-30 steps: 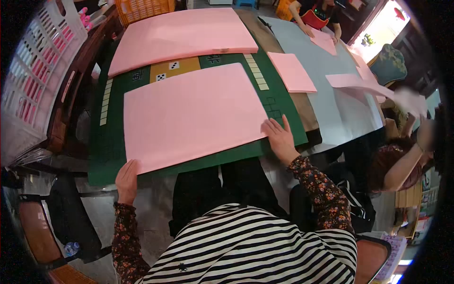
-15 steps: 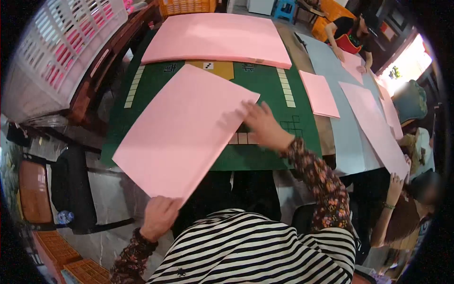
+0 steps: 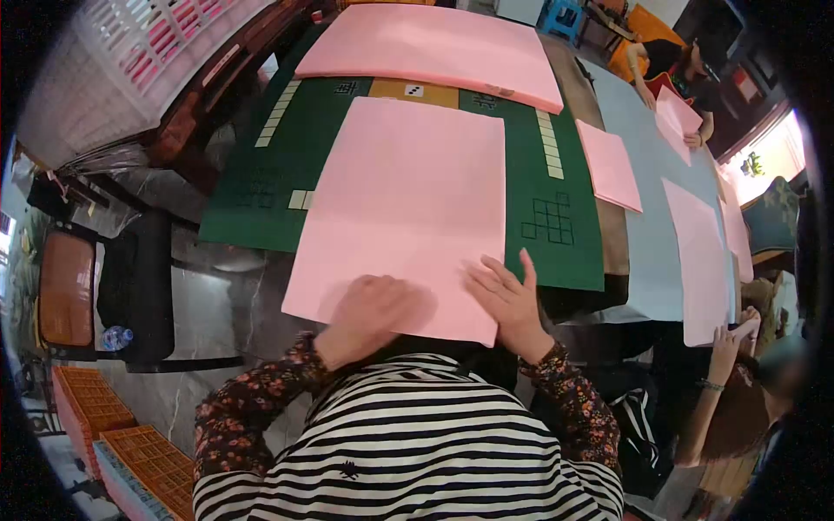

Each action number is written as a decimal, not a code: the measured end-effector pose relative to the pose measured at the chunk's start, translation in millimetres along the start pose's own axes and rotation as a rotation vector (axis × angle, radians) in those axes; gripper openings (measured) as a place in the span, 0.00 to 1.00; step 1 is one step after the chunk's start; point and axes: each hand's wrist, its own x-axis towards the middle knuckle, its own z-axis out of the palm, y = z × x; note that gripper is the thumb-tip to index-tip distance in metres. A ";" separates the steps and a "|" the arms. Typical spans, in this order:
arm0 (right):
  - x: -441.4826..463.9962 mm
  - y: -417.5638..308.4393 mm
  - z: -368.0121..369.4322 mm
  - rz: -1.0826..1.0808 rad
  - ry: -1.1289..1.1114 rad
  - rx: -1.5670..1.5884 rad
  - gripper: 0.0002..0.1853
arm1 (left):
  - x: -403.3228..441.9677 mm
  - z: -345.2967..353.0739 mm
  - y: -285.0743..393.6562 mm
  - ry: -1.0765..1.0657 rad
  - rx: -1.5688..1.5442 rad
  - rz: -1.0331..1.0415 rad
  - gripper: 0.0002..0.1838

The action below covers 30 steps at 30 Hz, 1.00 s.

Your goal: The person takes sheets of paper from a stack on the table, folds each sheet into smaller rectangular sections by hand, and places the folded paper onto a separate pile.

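A large pink paper sheet [image 3: 413, 191] lies on the green mahjong mat [image 3: 234, 213], its near end jutting past the mat's front edge towards my body. Palm down on its near left part rests my left hand [image 3: 369, 311], the fingers stretched to the right and slightly blurred. My right hand [image 3: 508, 300] lies at the sheet's near right edge with fingers spread and thumb side inward. Across the far end of the mat is a thick stack of larger pink sheets [image 3: 434, 52].
A smaller pink stack [image 3: 610, 165] sits on the right. Beyond it, a light blue table [image 3: 638, 269] carries more pink sheets [image 3: 699, 260], with two people working there. At left are a white plastic crate [image 3: 156, 52], a chair [image 3: 69, 286] and orange woven crates [image 3: 95, 404].
The pink sheet has turned from slanted to nearly straight before me. My left hand has left its near corner and moved onto it; my right hand has come down towards me.
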 end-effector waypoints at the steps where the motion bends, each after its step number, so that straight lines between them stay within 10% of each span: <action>1: -5.6 3.9 -3.1 0.005 0.003 0.000 0.16 | -18.5 3.9 -14.5 0.036 0.025 -0.050 0.26; 23: -35.4 43.2 -43.0 -0.031 -0.219 0.129 0.22 | -38.9 -91.0 -84.3 -0.007 -0.146 -0.177 0.13; 30: -30.8 45.5 -61.8 0.299 -0.085 0.588 0.14 | -24.6 -112.8 -75.1 -0.075 -0.273 -0.290 0.10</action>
